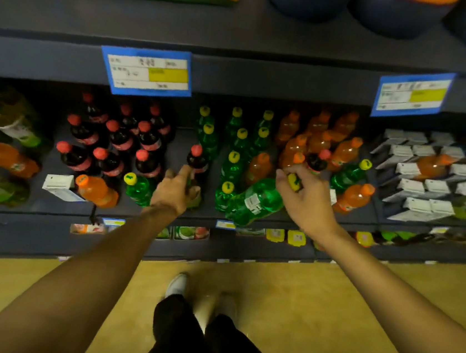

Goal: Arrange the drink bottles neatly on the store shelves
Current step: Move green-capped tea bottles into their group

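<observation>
Here, listed left to right across the middle shelf (34,206).

Item 1: orange bottle (10,158) lying on its side at 9 o'clock, among green-labelled bottles too blurred to identify.

Item 2: block of dark cola bottles (114,139) with red caps, upright, in rows, at about 10 o'clock.

Item 3: white carton (59,187) lying at the shelf's front, just beside a tipped orange bottle (98,190) and a green bottle (137,188) with a yellow cap.

Item 4: left hand (176,191), near centre. Its fingers curl round the lower part of a lone cola bottle (197,160), upright, red cap at 12 o'clock of the hand; the index finger lies up along the bottle's side.

Item 5: rows of upright green bottles (234,153), yellow caps, just right of the lone cola bottle, with one orange bottle standing among them.

Item 6: large green bottle (255,202) lying tilted at the shelf's front edge, cap end toward 1 o'clock.

Item 7: right hand (306,199). Its fingers pinch the yellow cap of that tilted green bottle.

Item 8: cluster of orange bottles (317,139) at 1 o'clock, with a cola bottle and a green bottle mixed in at the front.

Item 9: white cartons (428,181) at 3 o'clock, an orange bottle lying on top of them.

Item 10: blue price tags (148,72) on the upper shelf's edge.
</observation>
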A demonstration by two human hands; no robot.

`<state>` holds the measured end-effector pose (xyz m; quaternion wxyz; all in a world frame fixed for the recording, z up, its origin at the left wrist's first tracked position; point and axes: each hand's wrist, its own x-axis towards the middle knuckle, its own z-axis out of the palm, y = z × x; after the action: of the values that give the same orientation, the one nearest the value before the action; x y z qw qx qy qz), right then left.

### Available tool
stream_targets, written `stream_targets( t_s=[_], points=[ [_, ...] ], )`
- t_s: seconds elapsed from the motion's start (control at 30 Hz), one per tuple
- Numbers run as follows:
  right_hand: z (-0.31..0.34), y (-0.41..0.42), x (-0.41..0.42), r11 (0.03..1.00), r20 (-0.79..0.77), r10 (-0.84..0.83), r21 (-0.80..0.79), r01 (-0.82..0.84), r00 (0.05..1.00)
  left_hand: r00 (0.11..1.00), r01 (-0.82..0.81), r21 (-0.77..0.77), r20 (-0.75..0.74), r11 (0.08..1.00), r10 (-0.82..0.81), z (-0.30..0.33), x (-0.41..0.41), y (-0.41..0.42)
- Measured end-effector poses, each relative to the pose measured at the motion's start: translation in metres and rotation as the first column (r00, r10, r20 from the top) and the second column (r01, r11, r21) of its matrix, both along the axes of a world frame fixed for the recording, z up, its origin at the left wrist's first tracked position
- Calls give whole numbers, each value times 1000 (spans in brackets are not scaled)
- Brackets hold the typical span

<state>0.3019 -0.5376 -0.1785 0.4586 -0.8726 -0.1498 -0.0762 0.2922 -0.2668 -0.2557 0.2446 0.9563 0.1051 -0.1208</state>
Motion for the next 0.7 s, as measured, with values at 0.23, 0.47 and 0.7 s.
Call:
stream_targets(
  t_s=[0.23,0.47,0.7],
  points=[
    [12,-1,9,998,-41,45,-38,-46,998,1000,28,72,-8,997,-28,-3,-19,7],
    [15,43,31,973,-117,178,-128,-193,977,999,-38,140,3,989,38,15,-67,20],
    [-9,131,53,882,-244,97,-428,-197,965,994,62,244,-105,968,-37,16,-123,39]
  ],
)
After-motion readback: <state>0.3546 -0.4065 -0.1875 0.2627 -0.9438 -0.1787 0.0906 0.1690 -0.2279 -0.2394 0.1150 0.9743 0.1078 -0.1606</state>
